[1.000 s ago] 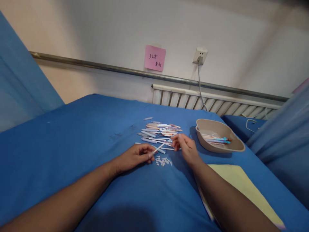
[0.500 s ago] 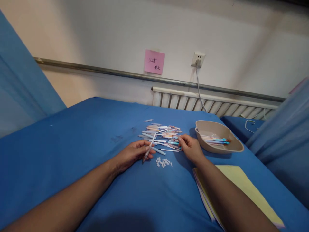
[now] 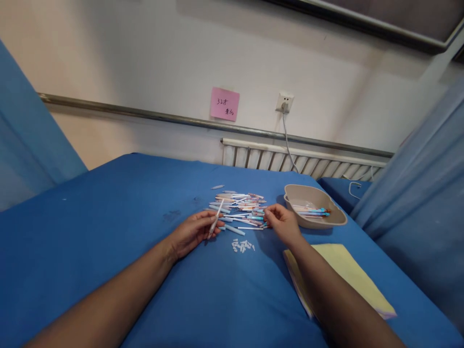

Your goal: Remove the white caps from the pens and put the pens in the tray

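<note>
My left hand (image 3: 190,235) is closed around a pen (image 3: 212,228), with a thin white stick like a refill rising from its upper end. My right hand (image 3: 284,223) hangs at the right edge of the pile, thumb and forefinger pinched together; what is between them, if anything, is too small to make out. Between the hands lies a heap of pen parts (image 3: 237,205), with pale blue, pink and clear barrels and white sticks. Several small white plastic pieces (image 3: 242,246) are scattered just in front of it.
A beige bin (image 3: 339,216) with several pens inside stands to the right. Under my right forearm lies a yellow notebook or folded sheet (image 3: 344,266). All rest on a blue cloth (image 3: 90,217). Behind are a radiator (image 3: 264,157) and a plugged socket (image 3: 284,102); blue curtains (image 3: 427,193) flank the sides.
My view has tilted up and turned slightly right, so a dark-framed panel shows at the top. Both hands keep nearly the same pose, the left still on the pen.
</note>
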Motion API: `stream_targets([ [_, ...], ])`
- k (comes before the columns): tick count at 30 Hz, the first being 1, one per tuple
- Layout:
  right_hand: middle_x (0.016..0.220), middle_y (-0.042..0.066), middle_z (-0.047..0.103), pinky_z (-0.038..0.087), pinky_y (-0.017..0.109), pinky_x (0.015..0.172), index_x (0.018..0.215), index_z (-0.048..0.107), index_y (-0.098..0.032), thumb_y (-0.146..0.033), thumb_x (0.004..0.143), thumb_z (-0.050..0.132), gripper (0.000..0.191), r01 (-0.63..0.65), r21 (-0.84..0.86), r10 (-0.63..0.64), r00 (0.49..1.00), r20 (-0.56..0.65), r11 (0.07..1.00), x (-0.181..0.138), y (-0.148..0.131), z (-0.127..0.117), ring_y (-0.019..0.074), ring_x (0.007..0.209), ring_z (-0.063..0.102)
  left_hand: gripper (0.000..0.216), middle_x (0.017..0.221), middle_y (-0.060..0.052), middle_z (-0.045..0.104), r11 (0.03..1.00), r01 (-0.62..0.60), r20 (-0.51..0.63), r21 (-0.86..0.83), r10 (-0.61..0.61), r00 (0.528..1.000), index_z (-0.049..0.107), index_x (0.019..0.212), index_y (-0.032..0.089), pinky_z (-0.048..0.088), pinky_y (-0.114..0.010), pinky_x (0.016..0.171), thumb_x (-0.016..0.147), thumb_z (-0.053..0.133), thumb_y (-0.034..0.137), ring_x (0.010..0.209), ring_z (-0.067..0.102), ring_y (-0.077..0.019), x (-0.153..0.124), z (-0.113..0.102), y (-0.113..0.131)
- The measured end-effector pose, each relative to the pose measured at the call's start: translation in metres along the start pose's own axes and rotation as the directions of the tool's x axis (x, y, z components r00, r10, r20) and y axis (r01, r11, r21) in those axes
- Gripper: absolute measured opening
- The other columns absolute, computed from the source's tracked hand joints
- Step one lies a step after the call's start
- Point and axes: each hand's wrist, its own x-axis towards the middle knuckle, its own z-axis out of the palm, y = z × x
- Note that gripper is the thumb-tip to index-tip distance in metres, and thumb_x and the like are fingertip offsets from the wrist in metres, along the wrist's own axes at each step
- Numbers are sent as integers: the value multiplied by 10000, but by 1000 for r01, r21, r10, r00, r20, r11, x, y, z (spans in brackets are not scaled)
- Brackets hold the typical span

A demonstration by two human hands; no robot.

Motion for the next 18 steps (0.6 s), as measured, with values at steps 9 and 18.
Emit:
stream_targets([
  [9, 604, 3, 626, 438, 232, 474, 728, 568, -177, -446, 691, 611, 274, -117, 122, 127, 989, -77, 986, 23, 8, -14, 126, 500, 558, 181, 749, -60, 686, 1000, -11, 8, 24, 11, 1000, 624, 943, 119, 521, -199, 553, 773, 655, 174, 583, 634, -117, 1, 1, -1],
  [18, 750, 19, 671, 470, 273, 649, 841, 623, -195, -286, 791, 556, 123, 72, -241, -55, 996, 76, 968, 10, 32, 7, 159, 681, 612, 178, 713, -37, 673, 997, -73, -68, -6, 72, 995, 628, 958, 129, 504, -180, 541, 783, 636, 167, 568, 613, -102, 9, -7, 1],
])
